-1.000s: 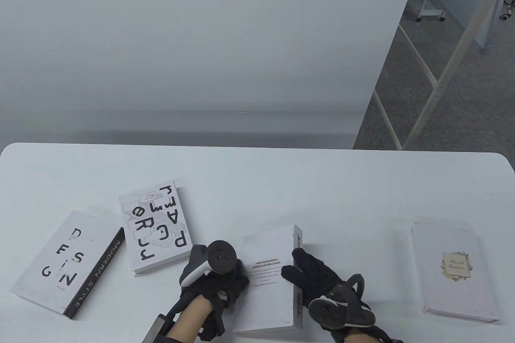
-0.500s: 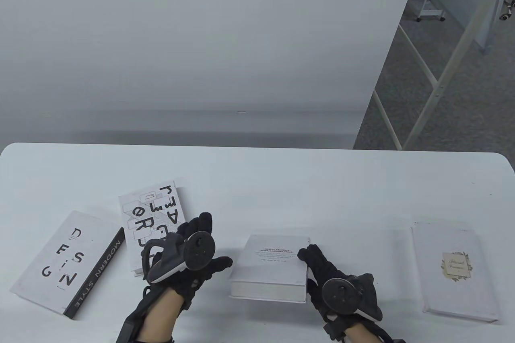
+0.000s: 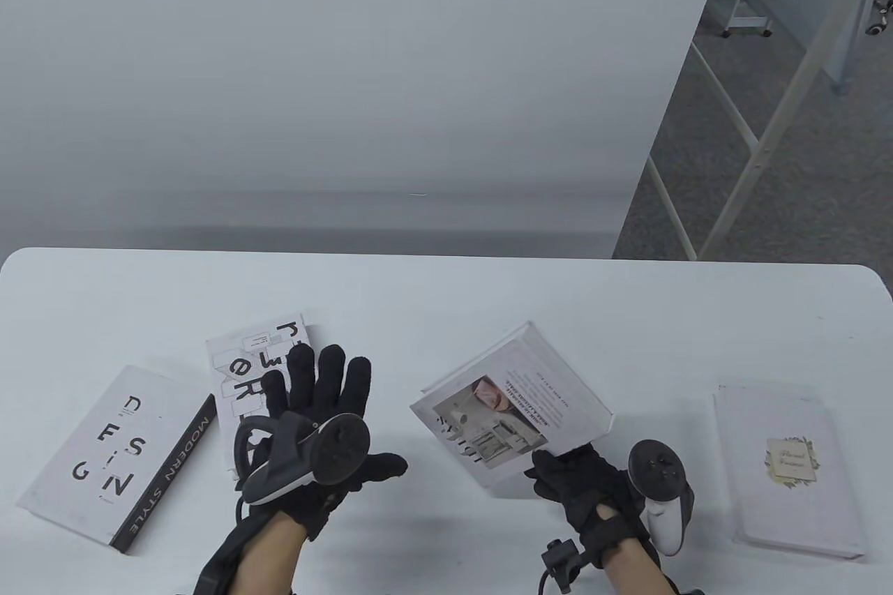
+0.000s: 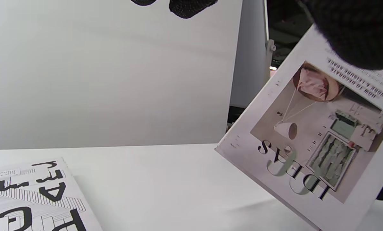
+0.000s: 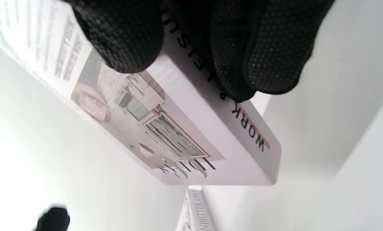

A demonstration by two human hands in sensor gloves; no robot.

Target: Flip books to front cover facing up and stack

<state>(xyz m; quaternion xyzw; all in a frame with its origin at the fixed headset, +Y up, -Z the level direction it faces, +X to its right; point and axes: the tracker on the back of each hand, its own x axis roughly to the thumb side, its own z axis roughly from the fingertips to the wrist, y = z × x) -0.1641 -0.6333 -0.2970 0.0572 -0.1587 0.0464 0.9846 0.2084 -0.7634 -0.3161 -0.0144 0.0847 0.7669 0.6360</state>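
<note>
The right hand (image 3: 593, 490) grips a white book with a photo cover (image 3: 509, 407) by its spine edge, holding it tilted above the white worktop (image 3: 446, 295) near the front middle. The cover with the picture and the word "IDEAS" faces up toward the table camera. In the right wrist view the gloved fingers (image 5: 262, 54) wrap over the spine, which reads "WORK & LEISURE", while the thumb presses on the cover side.

The left hand (image 3: 314, 427) holds nothing; its fingers are spread wide, palm down, hovering over the near corner of the book with large scattered black letters (image 3: 244, 365), which lies flat. Whether the hand touches that book cannot be told.

To the far left lies the "DESIGN" book (image 3: 115, 455), flat, its dark spine reading "MODERN STYLE". At the far right lies a white book with a small floral label (image 3: 785, 462), flat and well apart from the others.
</note>
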